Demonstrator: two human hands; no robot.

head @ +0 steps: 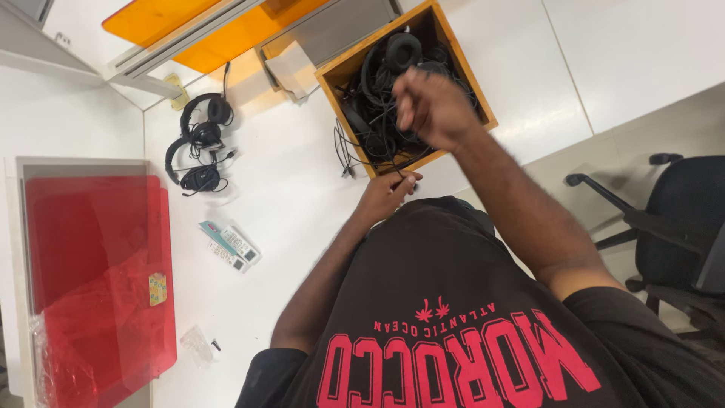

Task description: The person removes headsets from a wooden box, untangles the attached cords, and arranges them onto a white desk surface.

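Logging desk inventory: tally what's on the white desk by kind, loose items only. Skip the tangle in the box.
Headsets, black, loose on desk: 2
Wooden box of tangled headsets and cables: 1
Remotes, white: 2
Red plastic sheet: 1
Clear plastic bag: 1
Total: 7

Left hand pinches a cable at the box's edge; right hand is raised over the box, blurred.

head view | looks steeply down | close over white desk (pixel 287 196)
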